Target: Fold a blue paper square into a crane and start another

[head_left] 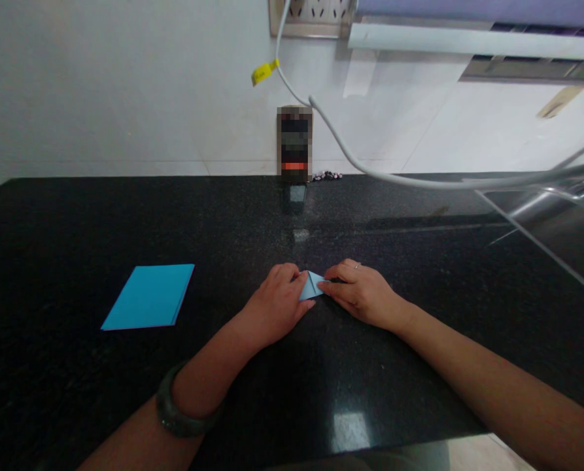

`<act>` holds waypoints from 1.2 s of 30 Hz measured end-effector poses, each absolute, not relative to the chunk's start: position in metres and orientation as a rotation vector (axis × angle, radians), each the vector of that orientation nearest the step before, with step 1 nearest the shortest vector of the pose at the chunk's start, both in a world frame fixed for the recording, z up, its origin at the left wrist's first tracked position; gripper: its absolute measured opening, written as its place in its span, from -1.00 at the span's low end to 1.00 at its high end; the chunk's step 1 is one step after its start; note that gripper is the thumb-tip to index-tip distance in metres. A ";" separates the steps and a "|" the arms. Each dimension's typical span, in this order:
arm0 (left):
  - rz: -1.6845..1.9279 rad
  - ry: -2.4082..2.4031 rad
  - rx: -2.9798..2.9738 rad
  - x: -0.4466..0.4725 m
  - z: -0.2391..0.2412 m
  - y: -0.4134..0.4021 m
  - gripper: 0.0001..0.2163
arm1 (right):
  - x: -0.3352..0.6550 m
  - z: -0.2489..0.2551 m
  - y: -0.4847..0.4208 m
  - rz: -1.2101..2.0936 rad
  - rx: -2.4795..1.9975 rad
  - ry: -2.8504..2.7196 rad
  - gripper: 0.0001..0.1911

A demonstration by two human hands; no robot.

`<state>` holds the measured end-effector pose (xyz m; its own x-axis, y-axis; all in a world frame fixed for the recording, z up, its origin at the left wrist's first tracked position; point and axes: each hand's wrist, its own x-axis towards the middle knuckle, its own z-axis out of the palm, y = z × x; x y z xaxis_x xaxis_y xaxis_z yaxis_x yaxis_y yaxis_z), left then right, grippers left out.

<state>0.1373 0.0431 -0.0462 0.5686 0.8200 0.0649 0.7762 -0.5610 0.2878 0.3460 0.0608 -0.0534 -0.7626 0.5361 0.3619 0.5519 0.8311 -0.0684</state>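
Note:
A small piece of folded light-blue paper (312, 286) lies on the black countertop between my hands, with a pointed top and a crease line showing. My left hand (282, 297) grips its left side, fingers curled over the edge and thumb at the lower corner. From the other side, my right hand (360, 291) pinches the right edge between thumb and fingers. Both hands partly cover the paper, so its full outline is hidden. To the left lies a stack of blue square paper sheets (149, 297), apart from my left hand.
A phone-like device (295, 144), its screen blurred out, leans against the white wall behind a small stand. A white cable (350, 154) with a yellow tag (265, 72) crosses in front of the wall. A sink edge (537, 242) is at the right. The countertop (66, 229) ends near my body.

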 end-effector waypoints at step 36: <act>0.285 1.348 2.580 0.138 -0.046 0.042 -0.64 | 0.351 -0.048 0.063 0.138 -0.820 -2.742 -0.70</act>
<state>0.1376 0.0424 -0.0462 0.5611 0.8247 0.0709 0.7828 -0.5565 0.2785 0.3510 0.0631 -0.0475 -0.8016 0.5503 0.2338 0.5240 0.8349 -0.1685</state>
